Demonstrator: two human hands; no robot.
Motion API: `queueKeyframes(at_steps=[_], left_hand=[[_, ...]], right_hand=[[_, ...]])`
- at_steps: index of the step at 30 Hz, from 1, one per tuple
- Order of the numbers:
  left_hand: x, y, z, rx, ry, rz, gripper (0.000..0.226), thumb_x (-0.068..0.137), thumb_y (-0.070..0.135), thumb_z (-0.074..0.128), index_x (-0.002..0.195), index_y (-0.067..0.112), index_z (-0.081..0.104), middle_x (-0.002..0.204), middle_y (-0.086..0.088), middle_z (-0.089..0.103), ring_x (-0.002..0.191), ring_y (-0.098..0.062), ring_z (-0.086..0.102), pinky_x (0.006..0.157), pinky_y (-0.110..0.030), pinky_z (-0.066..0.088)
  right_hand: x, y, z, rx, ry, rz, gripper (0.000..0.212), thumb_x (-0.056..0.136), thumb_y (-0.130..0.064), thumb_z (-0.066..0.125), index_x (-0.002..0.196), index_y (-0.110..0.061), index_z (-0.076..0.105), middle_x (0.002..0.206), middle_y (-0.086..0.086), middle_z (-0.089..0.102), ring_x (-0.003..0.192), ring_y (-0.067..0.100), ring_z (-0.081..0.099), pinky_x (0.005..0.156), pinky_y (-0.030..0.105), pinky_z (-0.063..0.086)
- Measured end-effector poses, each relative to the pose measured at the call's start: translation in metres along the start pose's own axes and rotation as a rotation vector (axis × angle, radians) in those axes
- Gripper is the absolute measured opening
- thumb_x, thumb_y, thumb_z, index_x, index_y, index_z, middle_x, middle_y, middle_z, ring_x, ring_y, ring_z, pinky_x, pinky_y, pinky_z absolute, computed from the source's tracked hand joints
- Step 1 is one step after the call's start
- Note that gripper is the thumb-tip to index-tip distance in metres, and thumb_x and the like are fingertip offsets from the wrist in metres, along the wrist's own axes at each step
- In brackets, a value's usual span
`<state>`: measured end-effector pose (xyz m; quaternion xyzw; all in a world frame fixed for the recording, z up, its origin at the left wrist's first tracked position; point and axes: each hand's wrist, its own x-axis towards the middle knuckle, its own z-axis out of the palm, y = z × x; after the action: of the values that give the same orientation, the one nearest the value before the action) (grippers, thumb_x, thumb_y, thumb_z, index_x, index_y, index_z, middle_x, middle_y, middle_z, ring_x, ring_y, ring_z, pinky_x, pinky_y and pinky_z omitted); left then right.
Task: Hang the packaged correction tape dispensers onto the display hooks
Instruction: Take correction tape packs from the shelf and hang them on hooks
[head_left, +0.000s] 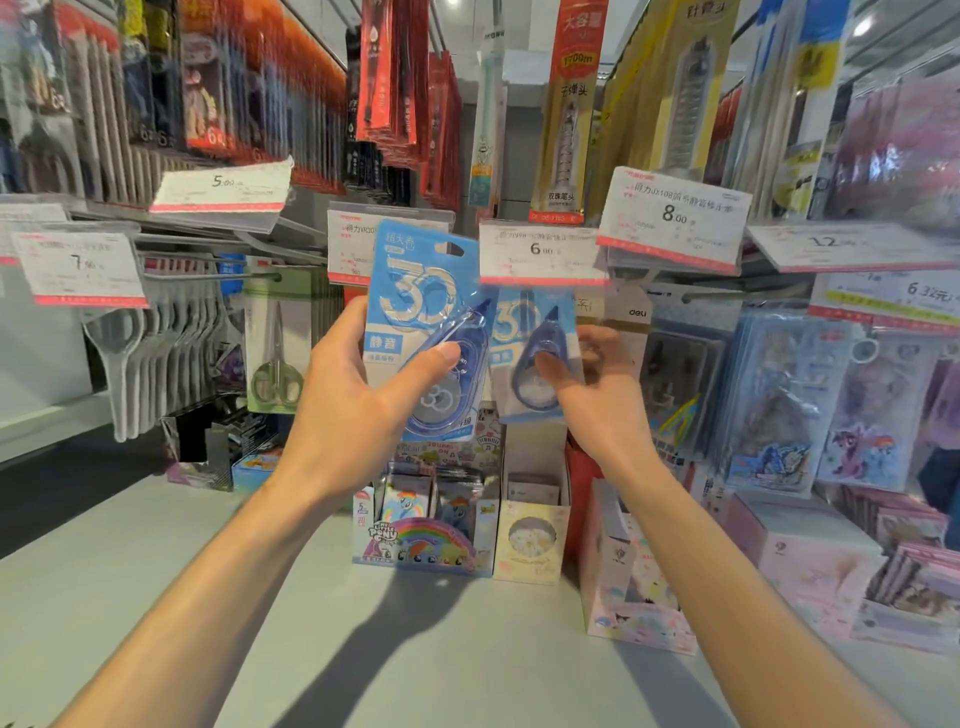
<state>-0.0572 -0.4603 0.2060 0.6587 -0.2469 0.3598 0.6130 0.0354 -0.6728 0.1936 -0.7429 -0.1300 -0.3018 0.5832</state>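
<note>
Your left hand (358, 384) is holding up a blue correction tape pack (423, 332), thumb pressing on the clear blister at the front and the other fingers (345, 325) curling round its left edge, so the card is pinched between them. The pack is tilting a little to the right, its hang hole at the top sitting just beside the 6.00 price tag (543, 252) and in front of the tag to the left of it. Your right hand (592, 384) is gripping a second correction tape pack (535, 358), thumb on the blister, fingers behind the card; that one is hanging right under the 6.00 price tag, its top hidden behind the tag, so I cannot tell whether it is on the hook. The two packs are side by side, nearly touching. To the left, green-carded scissors (275, 353) are hanging on a hook, and further left a row of clear-handled scissors (135, 364). To the right, an 8.00 price tag (675, 215) is sitting above more carded goods. Below your hands, a pony card box (421, 540) and a pale yellow box (530, 540) are standing on the grey shelf (208, 597).
</note>
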Motion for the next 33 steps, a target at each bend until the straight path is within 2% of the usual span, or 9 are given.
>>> queueKeyframes(at_steps=[4, 7, 12, 14, 17, 19, 21, 28, 33], left_hand=[[-0.001, -0.005, 0.001, 0.032, 0.005, -0.019, 0.035, 0.088, 0.022, 0.077, 0.119, 0.029, 0.061, 0.109, 0.021, 0.077, 0.099, -0.002, 0.074, 0.079, -0.016, 0.056], [-0.001, -0.007, 0.002, 0.048, 0.027, -0.023, 0.036, 0.087, 0.022, 0.079, 0.116, 0.030, 0.059, 0.106, 0.023, 0.076, 0.094, 0.000, 0.074, 0.075, -0.013, 0.055], [-0.001, -0.009, 0.006, 0.047, 0.047, -0.029, 0.035, 0.087, 0.020, 0.080, 0.112, 0.032, 0.058, 0.103, 0.025, 0.076, 0.090, 0.002, 0.074, 0.071, -0.012, 0.055], [-0.003, -0.012, 0.010, 0.032, 0.040, -0.033, 0.034, 0.088, 0.017, 0.078, 0.109, 0.033, 0.058, 0.101, 0.026, 0.076, 0.088, 0.002, 0.074, 0.070, -0.012, 0.054], [-0.007, -0.016, 0.019, -0.017, 0.017, -0.068, 0.033, 0.089, 0.014, 0.077, 0.109, 0.033, 0.059, 0.101, 0.022, 0.077, 0.089, -0.001, 0.075, 0.072, -0.015, 0.056], [-0.009, -0.019, 0.027, -0.046, 0.013, -0.085, 0.033, 0.088, 0.015, 0.079, 0.110, 0.030, 0.059, 0.101, 0.017, 0.078, 0.088, -0.005, 0.076, 0.073, -0.019, 0.058], [-0.013, -0.021, 0.037, -0.066, 0.014, -0.103, 0.034, 0.083, 0.021, 0.080, 0.111, 0.025, 0.060, 0.101, 0.014, 0.079, 0.086, -0.007, 0.076, 0.073, -0.019, 0.058], [-0.019, -0.031, 0.052, -0.038, -0.095, -0.179, 0.034, 0.087, 0.032, 0.078, 0.118, 0.025, 0.063, 0.107, 0.012, 0.078, 0.099, -0.006, 0.073, 0.083, -0.025, 0.058], [-0.004, -0.022, 0.044, 0.021, -0.042, -0.128, 0.028, 0.095, 0.026, 0.071, 0.123, 0.024, 0.065, 0.108, 0.010, 0.074, 0.103, -0.003, 0.069, 0.089, -0.018, 0.053]], right_hand=[[0.003, 0.013, 0.016, -0.033, 0.028, -0.027, 0.027, 0.097, -0.029, 0.073, 0.115, -0.024, 0.054, 0.088, -0.008, 0.060, 0.069, -0.009, 0.059, 0.063, 0.010, 0.042], [0.004, 0.011, 0.015, -0.235, -0.014, 0.026, 0.034, 0.097, -0.047, 0.066, 0.118, -0.022, 0.061, 0.105, 0.002, 0.068, 0.089, 0.015, 0.062, 0.066, 0.026, 0.042], [-0.004, -0.002, -0.004, -0.295, -0.114, 0.103, 0.039, 0.102, -0.037, 0.061, 0.123, -0.004, 0.064, 0.106, 0.016, 0.073, 0.108, 0.034, 0.068, 0.091, 0.039, 0.051], [-0.012, -0.006, -0.015, -0.353, -0.083, 0.059, 0.037, 0.101, -0.037, 0.060, 0.131, -0.016, 0.062, 0.105, 0.003, 0.072, 0.105, 0.025, 0.068, 0.095, 0.037, 0.053], [-0.027, -0.014, -0.027, -0.337, -0.060, -0.039, 0.031, 0.098, -0.046, 0.061, 0.123, -0.029, 0.065, 0.101, -0.017, 0.070, 0.092, 0.000, 0.067, 0.084, 0.024, 0.053], [-0.039, -0.019, -0.030, -0.218, -0.186, -0.062, 0.035, 0.095, -0.058, 0.059, 0.115, -0.031, 0.070, 0.102, -0.023, 0.072, 0.094, -0.011, 0.066, 0.076, 0.006, 0.047], [-0.051, -0.023, -0.028, -0.126, -0.308, -0.067, 0.042, 0.092, -0.063, 0.060, 0.112, -0.029, 0.075, 0.102, -0.022, 0.076, 0.096, -0.013, 0.067, 0.078, 0.002, 0.046], [-0.060, -0.018, -0.035, 0.179, -0.307, 0.035, 0.015, 0.094, -0.022, 0.075, 0.105, -0.012, 0.073, 0.099, -0.004, 0.081, 0.095, 0.007, 0.076, 0.085, 0.020, 0.057], [-0.059, -0.011, -0.057, 0.283, -0.197, 0.116, 0.018, 0.097, -0.018, 0.069, 0.113, -0.011, 0.066, 0.101, 0.000, 0.083, 0.092, 0.015, 0.079, 0.074, 0.023, 0.061]])
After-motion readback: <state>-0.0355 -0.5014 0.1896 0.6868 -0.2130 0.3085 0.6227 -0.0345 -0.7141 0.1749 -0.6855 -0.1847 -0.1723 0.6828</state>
